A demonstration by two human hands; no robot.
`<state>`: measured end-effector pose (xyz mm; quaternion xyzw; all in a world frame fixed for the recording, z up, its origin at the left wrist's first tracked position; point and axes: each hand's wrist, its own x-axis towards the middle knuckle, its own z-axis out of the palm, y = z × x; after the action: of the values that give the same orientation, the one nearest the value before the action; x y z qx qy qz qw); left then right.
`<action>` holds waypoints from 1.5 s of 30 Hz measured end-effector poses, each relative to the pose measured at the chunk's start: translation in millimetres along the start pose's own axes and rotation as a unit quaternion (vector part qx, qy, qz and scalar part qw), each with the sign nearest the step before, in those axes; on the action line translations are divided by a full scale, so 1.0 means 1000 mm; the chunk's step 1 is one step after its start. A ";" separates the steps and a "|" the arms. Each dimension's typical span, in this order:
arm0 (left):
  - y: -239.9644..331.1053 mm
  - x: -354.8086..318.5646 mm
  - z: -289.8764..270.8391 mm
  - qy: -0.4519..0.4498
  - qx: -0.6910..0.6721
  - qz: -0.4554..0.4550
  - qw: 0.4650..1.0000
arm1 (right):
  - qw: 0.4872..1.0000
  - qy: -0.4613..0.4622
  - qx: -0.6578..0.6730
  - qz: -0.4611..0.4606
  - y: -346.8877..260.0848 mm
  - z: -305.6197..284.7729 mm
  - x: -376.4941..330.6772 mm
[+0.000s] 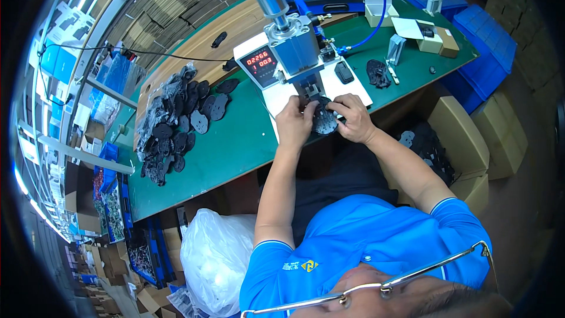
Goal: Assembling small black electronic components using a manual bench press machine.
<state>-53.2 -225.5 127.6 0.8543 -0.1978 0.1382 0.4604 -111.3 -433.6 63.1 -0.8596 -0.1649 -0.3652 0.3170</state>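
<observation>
Between my two hands is a flat, rounded black plate with small holes point(325, 121), held under the head of a bench press point(291, 44). Its left edge is pinched by my left hand point(294, 122), and my right hand point(353, 119) grips the right side. The plate's far end reaches in beneath the press tooling, where my fingers and the machine partly hide it. A white base point(273, 100) carries the press, with a red-digit display panel point(260, 66) on its left. To the left lies a heap of similar black plates point(176, 121).
A black oval part point(344, 72) rests on the press base. Small boxes point(432, 38) and a crumpled black piece point(378, 75) sit to the right on the green table point(235, 159). Below are a carton of black parts point(462, 129) and a white plastic bag point(215, 259). Blue crates point(485, 53) stand beyond.
</observation>
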 end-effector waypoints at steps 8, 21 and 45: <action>-0.032 -0.049 -0.024 0.063 0.036 0.083 0.994 | 0.999 -0.002 0.037 0.033 -0.006 0.003 -0.002; -0.145 -0.053 -0.043 0.106 -0.413 -0.072 0.902 | 0.979 0.033 0.178 0.097 -0.018 -0.025 -0.037; -0.166 -0.046 -0.073 -0.005 -0.620 -0.092 0.779 | 0.658 0.010 -0.263 0.705 0.169 -0.239 -0.410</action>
<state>-20.2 -71.2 26.1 0.3995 -0.1635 -0.0618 0.8999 -427.8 -740.0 -182.0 -0.7618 0.5970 -0.0685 0.2419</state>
